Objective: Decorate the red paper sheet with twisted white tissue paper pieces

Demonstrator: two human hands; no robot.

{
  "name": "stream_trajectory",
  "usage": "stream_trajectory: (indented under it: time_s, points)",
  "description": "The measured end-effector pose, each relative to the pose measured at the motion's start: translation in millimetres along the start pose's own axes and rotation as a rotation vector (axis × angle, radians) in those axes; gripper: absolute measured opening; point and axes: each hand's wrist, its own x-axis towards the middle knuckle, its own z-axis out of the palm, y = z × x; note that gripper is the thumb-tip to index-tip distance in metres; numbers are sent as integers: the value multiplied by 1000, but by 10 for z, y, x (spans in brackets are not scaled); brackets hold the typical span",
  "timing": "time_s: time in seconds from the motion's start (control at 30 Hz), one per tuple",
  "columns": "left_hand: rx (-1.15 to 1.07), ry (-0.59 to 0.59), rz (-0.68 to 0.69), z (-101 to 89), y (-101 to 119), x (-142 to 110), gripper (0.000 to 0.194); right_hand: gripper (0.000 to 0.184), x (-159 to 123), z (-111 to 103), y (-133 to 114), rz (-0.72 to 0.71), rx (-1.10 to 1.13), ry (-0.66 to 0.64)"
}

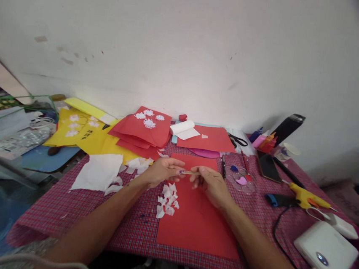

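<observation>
Above a red paper sheet [200,229], both hands meet at a thin wooden stick [191,173]. My right hand [213,184] pinches one end between thumb and fingers. At the other end, which carries a small purplish-white bit, the fingers and thumb of my left hand [160,171] close in; that bit is too small to make out. A loose pile of torn white paper pieces [168,201] lies below my left hand, on the sheet's left edge. Beside my left forearm are a larger white tissue sheet [96,171] and more torn scraps [138,164].
Red cards with white flowers [149,123] and yellow painted sheets [72,128] lie at the back left. A white paper roll [182,127] is behind. To the right are a paint palette [241,180], phone [269,166], black flask [289,128], yellow glue gun [307,196] and white box [325,252].
</observation>
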Motion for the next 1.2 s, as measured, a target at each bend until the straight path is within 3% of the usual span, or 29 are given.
stream_trajectory:
  time_s: [0.13, 0.33, 0.43, 0.6, 0.77, 1.03, 1.2]
  points:
    - [20, 5, -12, 28, 22, -17, 40, 33, 15, -4, 0, 40, 68, 18]
    - [-22, 25, -52, 36, 17, -12, 40, 26, 21, -22, -6, -123, -264, 113]
    - [-18, 25, -48, 63, 0, -14, 41, 32, 19, 13, -10, -176, -338, 147]
    - [8, -39, -27, 143, -27, -34, 45, 25, 30, 49, 28, -83, -103, 247]
    - [7, -60, -15, 141, -31, -36, 46, 24, 36, 1, 46, 20, 152, 186]
    - [30, -89, 1, 167, -24, -54, 46, 31, 46, -1, 45, -65, -75, 263]
    - [91, -97, 16, 159, -3, -62, 45, 27, 34, -3, 42, -69, -43, 203]
